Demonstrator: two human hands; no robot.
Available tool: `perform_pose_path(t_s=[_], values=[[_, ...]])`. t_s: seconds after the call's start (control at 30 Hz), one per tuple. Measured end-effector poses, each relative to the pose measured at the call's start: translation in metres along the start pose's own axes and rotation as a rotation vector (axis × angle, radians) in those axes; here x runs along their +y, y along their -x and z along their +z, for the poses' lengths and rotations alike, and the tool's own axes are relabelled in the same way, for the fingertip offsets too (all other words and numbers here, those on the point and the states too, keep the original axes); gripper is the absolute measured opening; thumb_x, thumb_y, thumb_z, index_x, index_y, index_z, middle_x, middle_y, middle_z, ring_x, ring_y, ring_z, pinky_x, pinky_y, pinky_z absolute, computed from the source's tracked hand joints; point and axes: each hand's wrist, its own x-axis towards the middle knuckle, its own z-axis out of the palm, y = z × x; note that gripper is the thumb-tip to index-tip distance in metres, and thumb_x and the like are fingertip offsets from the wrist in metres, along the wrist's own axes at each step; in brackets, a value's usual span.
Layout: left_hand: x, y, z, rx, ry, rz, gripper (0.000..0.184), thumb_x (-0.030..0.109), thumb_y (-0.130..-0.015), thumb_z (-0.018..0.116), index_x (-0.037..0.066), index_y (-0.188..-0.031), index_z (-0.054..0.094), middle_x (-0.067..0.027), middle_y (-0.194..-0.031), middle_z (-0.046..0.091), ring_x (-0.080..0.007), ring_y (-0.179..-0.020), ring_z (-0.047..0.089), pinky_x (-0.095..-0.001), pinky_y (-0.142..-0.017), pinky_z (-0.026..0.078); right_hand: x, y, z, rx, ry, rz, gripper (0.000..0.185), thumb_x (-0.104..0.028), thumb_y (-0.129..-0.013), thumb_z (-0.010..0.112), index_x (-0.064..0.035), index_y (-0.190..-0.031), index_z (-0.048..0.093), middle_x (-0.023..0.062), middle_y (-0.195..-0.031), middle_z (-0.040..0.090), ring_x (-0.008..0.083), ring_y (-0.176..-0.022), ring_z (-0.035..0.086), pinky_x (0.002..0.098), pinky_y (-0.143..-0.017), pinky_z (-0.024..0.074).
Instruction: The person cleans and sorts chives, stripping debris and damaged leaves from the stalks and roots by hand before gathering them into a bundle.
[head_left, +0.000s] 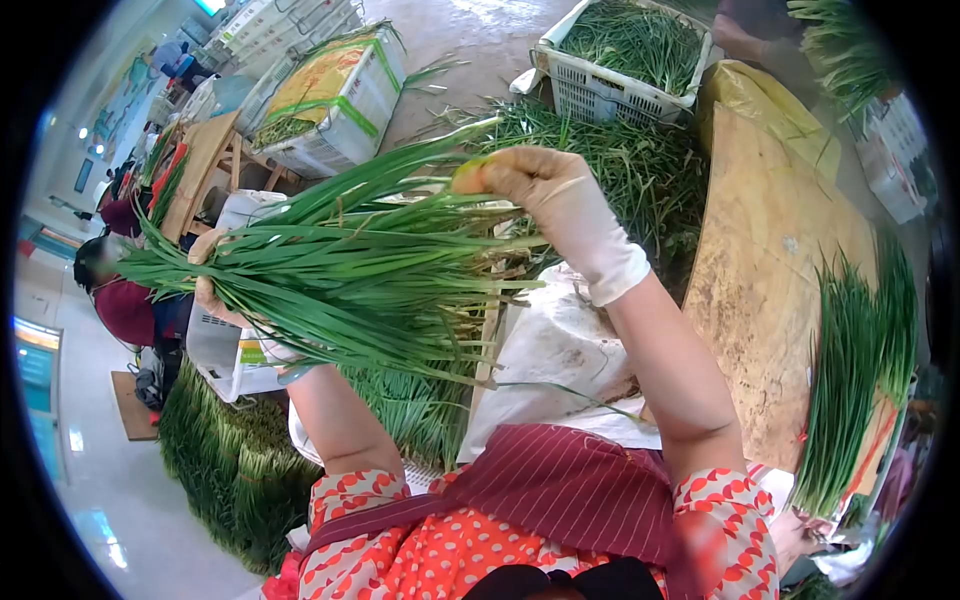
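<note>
A loose bunch of garlic chives (350, 270) lies sideways in the air before my chest, leaf tips to the left and pale stalk ends to the right. My left hand (210, 275), in a pale glove, is wrapped round the leafy end, partly covered by leaves. At the stalk ends my right hand (555, 195) is pinched shut in a soiled whitish glove, with orange and yellow-green at the fingertips. Stalks meet those fingertips; how many are gripped is hidden. Below the bunch is a white sack (560, 350) with dirt stains.
A wooden board (770, 270) at the right bears tied chives (845, 380). Trimmings (610, 170) are heaped ahead, near a white crate (620, 95) of greens. Stacked chives (235, 470) stand at lower left. A white box (340, 110) stands farther back; a person (125, 290) is at left.
</note>
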Motion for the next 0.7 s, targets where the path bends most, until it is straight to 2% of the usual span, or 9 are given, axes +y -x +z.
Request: perform_pose_path(t_s=[0.07,0.2,0.3,0.37,0.4,0.47,0.53,0.57,0.7], values=[[-0.001,0.001,0.004,0.025,0.125,-0.008,0.021,0.016,-0.079,0.057,0.014,-0.099,0.053,-0.0006,-0.103,0.053,-0.0226,-0.11,0.05,-0.0424,-0.097,0.038,-0.004,0.006,-0.004,0.076,-0.192,-0.023,0.022,-0.019,-0.09,0.057,-0.0016,-0.099,0.066,0.0068,-0.089,0.067,0.0123,-0.08,0.06,0.026,-0.08,0.0474],[0.0,0.007,-0.004,0.086,0.045,0.14,0.022,0.016,-0.079,0.056,0.013,-0.1,0.053,-0.0017,-0.102,0.053,-0.0236,-0.11,0.05,-0.0413,-0.097,0.038,0.003,0.013,-0.028,0.271,-0.277,0.003,0.026,-0.027,-0.087,0.059,-0.004,-0.096,0.067,0.0032,-0.085,0.066,0.0108,-0.078,0.058,0.0255,-0.082,0.0461],[0.002,0.007,-0.005,0.075,-0.069,0.119,0.025,0.017,-0.078,0.055,0.012,-0.102,0.052,-0.0019,-0.101,0.052,-0.0236,-0.105,0.05,-0.04,-0.095,0.039,0.004,0.022,-0.046,0.363,-0.198,-0.049,0.026,-0.029,-0.087,0.06,-0.005,-0.094,0.067,0.0015,-0.083,0.065,0.0096,-0.078,0.058,0.0232,-0.077,0.0466],[0.022,0.012,-0.022,0.044,-0.414,0.031,0.027,0.016,-0.077,0.055,0.012,-0.103,0.051,-0.0015,-0.098,0.051,-0.0224,-0.099,0.05,-0.0381,-0.094,0.039,0.016,0.026,-0.078,0.388,-0.307,-0.068,0.023,-0.021,-0.087,0.06,-0.0058,-0.103,0.064,0.0041,-0.092,0.066,0.0094,-0.082,0.06,0.0195,-0.074,0.0478],[0.019,0.013,-0.019,0.046,-0.415,0.034,0.027,0.016,-0.077,0.055,0.012,-0.103,0.051,-0.0015,-0.098,0.051,-0.0224,-0.099,0.05,-0.0381,-0.094,0.039,0.028,0.03,-0.107,0.41,-0.183,-0.017,0.025,-0.019,-0.087,0.06,-0.0056,-0.108,0.063,0.0058,-0.097,0.066,0.0121,-0.087,0.061,0.0217,-0.079,0.0476],[0.009,0.015,-0.006,0.289,-0.412,0.235,0.028,0.015,-0.076,0.056,0.012,-0.103,0.05,-0.0027,-0.097,0.051,-0.0213,-0.096,0.049,-0.0373,-0.093,0.038,0.055,0.035,-0.137,0.428,-0.057,0.039,0.029,-0.017,-0.086,0.061,-0.0054,-0.112,0.061,0.0075,-0.102,0.065,0.0148,-0.092,0.061,0.024,-0.084,0.0474],[0.003,0.009,-0.004,0.183,-0.261,0.236,0.028,0.015,-0.076,0.057,0.012,-0.103,0.05,-0.0041,-0.098,0.05,-0.0211,-0.097,0.048,-0.0374,-0.093,0.039,0.068,0.037,-0.145,0.458,0.716,0.158,0.035,-0.018,-0.085,0.062,-0.005,-0.117,0.059,0.009,-0.11,0.064,0.0183,-0.101,0.06,0.0267,-0.09,0.0441],[0.001,0.007,-0.003,0.078,-0.112,0.233,0.028,0.016,-0.076,0.058,0.012,-0.102,0.05,-0.0055,-0.098,0.05,-0.0208,-0.099,0.048,-0.0375,-0.092,0.039,0.046,0.037,-0.126,0.297,0.645,0.098,0.039,-0.019,-0.084,0.064,-0.006,-0.121,0.057,0.0086,-0.121,0.058,0.0156,-0.116,0.049,0.0263,-0.098,0.0364],[0.012,0.009,-0.012,0.06,-0.209,0.099,0.027,0.017,-0.077,0.057,0.013,-0.103,0.05,-0.0061,-0.1,0.05,-0.0208,-0.105,0.048,-0.0425,-0.096,0.039,-0.01,0.02,-0.057,-0.26,0.323,0.143,0.039,-0.02,-0.081,0.067,-0.0044,-0.116,0.06,0.0083,-0.112,0.063,0.0155,-0.102,0.058,0.0268,-0.089,0.044]])
